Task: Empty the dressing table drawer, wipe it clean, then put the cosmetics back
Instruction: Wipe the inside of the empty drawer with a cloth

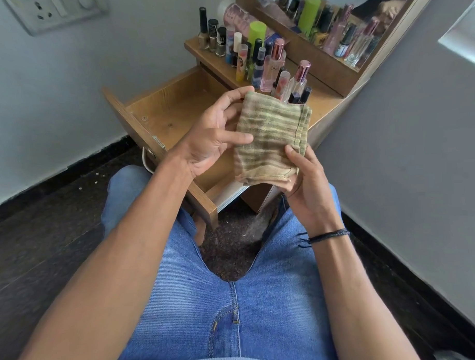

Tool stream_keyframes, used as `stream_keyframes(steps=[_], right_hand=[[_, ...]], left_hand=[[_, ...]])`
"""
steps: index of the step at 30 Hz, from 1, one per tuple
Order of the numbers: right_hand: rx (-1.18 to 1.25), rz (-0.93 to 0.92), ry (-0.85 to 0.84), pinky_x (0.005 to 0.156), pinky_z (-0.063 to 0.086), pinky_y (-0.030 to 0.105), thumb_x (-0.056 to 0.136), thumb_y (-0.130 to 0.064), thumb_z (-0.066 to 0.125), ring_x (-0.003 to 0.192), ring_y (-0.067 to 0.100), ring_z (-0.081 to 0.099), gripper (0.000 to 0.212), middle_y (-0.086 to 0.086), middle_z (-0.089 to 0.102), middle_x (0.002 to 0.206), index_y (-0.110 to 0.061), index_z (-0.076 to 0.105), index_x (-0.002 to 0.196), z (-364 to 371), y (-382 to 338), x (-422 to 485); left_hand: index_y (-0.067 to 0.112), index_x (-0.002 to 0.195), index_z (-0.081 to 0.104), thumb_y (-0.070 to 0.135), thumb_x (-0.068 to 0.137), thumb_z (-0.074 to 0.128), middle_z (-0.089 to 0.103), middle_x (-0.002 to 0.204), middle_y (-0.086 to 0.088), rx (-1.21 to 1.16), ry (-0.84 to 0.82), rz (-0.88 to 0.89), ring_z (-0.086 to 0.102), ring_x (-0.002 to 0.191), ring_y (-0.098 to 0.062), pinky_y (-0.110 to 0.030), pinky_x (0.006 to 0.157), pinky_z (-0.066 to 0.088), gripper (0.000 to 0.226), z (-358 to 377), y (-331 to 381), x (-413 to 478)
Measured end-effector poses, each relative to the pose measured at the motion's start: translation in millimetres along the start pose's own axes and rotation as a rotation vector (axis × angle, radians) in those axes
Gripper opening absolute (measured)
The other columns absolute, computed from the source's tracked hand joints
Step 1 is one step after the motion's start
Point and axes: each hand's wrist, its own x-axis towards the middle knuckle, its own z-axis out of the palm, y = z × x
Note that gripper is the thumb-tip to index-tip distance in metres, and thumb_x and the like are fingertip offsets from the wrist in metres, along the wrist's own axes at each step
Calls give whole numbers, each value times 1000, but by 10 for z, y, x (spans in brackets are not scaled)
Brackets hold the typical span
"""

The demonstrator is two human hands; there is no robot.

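The drawer (174, 106) stands pulled right out from under the tabletop (326, 104), and what shows of its wooden floor is bare, so emptying looks done and wiping looks to be the step in hand. The cosmetics (253, 58), bottles and tubes standing upright, crowd the tabletop from its far left corner along towards the right, in front of the mirror (333, 23).

The cloth (272, 141), striped green and tan and folded into a thick pad, is held in the air above the near right part of the drawer, just in front of the tabletop's front edge. The left hand (216, 132) has its thumb hooked over the pad's top left corner and one finger laid across the front, with the other fingers loosely curled at the left edge. The right hand (309, 188) pinches the lower right corner, thumb on the front and fingers closed behind; a black band (327, 234) sits on that wrist.

The cloth looks light, soft and limp, and will likely unfold if held by one corner. A flat palm over the middle of the pad should keep the folds together while it is pressed along the drawer floor and into the corners. The bottles look like glass, fragile and easily toppled, so each is best taken round the body, not the cap
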Motion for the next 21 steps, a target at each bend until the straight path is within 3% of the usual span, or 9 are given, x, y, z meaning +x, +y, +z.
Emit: stream_keyframes(steps=[3, 6, 8, 12, 15, 18, 21], right_hand=[[-37, -4, 30, 106, 45, 65, 99, -14, 62, 129, 44, 56, 43, 27, 56, 141, 2, 55, 138, 0, -1, 1], [-84, -32, 82, 102, 52, 59, 95, -3, 64, 116, 37, 62, 37, 24, 65, 130, 5, 59, 131, 1, 15, -2], [-77, -66, 83, 106, 48, 61, 94, 1, 63, 116, 36, 61, 34, 25, 63, 133, 3, 62, 128, 5, 30, -2], [-40, -107, 41, 113, 33, 69, 94, 4, 60, 119, 39, 56, 31, 28, 61, 135, -6, 66, 123, 11, 28, 0], [-29, -139, 6, 111, 38, 66, 95, 6, 58, 116, 38, 58, 29, 21, 65, 124, -8, 67, 119, 21, 7, -24], [-48, -195, 0, 106, 42, 62, 94, 2, 61, 112, 37, 58, 24, 22, 63, 121, -4, 64, 117, 30, -4, -39], [-126, -262, 23, 102, 48, 60, 94, -5, 67, 110, 37, 62, 19, 23, 66, 117, -4, 67, 113, 20, 5, -32]], left_hand=[[19, 152, 41, -24, 80, 61, 63, 124, -2, 42, 15, 6, 60, 111, -21, -35, 93, 54, 86, 17, -13, -1], [18, 150, 44, -23, 81, 61, 66, 124, -5, 1, 60, 39, 62, 110, -23, -36, 95, 55, 82, 9, -7, 1], [14, 148, 46, -20, 83, 63, 68, 125, -9, -31, 106, 44, 64, 113, -25, -37, 98, 55, 75, 9, -5, 12], [11, 149, 46, -3, 82, 74, 69, 130, -12, 17, 106, -149, 65, 121, -28, -43, 102, 53, 73, -18, -59, 34], [14, 146, 49, 11, 79, 78, 72, 126, -6, 121, 24, -361, 70, 110, -23, -38, 90, 59, 73, -17, -92, 7], [16, 136, 59, 13, 76, 79, 73, 122, -3, 128, -16, -424, 72, 100, -17, -30, 75, 61, 63, 3, -75, -9], [17, 136, 61, 6, 74, 80, 72, 125, -6, 86, 32, -384, 69, 111, -23, -32, 83, 60, 66, -48, -79, 13]])
